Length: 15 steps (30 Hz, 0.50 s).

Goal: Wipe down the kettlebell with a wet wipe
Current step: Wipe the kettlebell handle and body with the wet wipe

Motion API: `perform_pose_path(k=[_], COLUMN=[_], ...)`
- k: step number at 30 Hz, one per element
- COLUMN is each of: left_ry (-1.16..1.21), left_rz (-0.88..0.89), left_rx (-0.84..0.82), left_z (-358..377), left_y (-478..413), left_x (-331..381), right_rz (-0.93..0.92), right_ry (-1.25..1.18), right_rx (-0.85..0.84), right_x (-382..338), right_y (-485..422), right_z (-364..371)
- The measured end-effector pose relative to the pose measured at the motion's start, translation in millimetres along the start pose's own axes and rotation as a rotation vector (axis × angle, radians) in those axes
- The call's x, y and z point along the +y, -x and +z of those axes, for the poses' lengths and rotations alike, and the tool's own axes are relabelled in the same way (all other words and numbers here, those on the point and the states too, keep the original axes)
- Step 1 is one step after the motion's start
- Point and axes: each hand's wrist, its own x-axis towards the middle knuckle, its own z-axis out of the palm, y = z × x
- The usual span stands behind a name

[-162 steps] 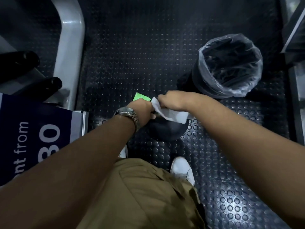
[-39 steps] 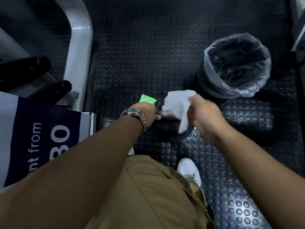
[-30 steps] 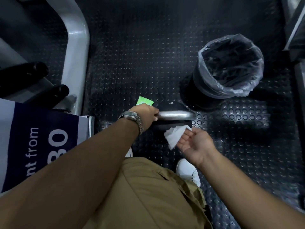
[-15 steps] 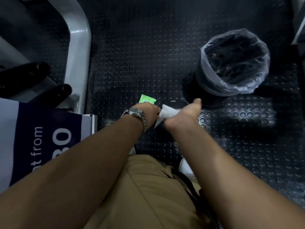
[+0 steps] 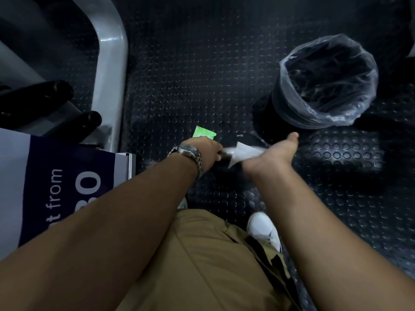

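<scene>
Head view looks down at my two bare arms over a dark floor (image 5: 202, 63) with round bumps. My left hand (image 5: 207, 150) wears a metal watch (image 5: 190, 154) and is closed around one end of the kettlebell (image 5: 244, 136) handle. The kettlebell is black and hard to see; it sits on the floor in the middle, between my hands, just in front of the bin. My right hand (image 5: 272, 153) presses a white wet wipe (image 5: 241, 152) onto the handle. I see its thumb sticking up, but its fingers are hidden, so I cannot tell how tight that grip is. A small green packet (image 5: 203, 132) lies on the floor just past my left hand. A black bin (image 5: 325, 86) with a clear bag stands near the far right edge of the floor. A grey metal frame (image 5: 110, 63) runs along the left side. A blue sign (image 5: 56, 180) with white letters sits by my left arm. My white shoe (image 5: 263, 227) and tan trousers (image 5: 202, 261) show at the bottom.
</scene>
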Motion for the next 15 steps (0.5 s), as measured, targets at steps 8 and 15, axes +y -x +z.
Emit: perform_pose_path(k=[8, 15], left_ry=[-0.076, 0.001], left_rz=[-0.012, -0.009], left_rx=[0.033, 0.024], left_z=[0.2, 1.6], left_y=[5.9, 2.2], left_x=[4.2, 0.5], right_rz=[0.170, 0.010], right_ry=[0.013, -0.038], right_rx=[-0.036, 0.078], right_x=[39.1, 0.5], right_y=[14.4, -0.9], right_z=[6.2, -2.7])
